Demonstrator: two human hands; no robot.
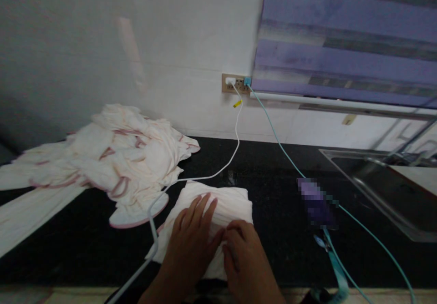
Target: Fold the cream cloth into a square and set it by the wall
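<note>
Our left hand (191, 233) rests flat on the squarish folded white cloth (235, 203); our right hand (243, 245) curls there, grip unclear.

A kitchen, shown by its black countertop (273, 258), inset metal sink (372, 198) and wall socket (239, 84).

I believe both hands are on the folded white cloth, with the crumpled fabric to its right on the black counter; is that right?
Not quite: the head view shows the crumpled fabric to the left of the folded white cloth. The left hand and right hand are on that cloth, and the counter is black.
</note>
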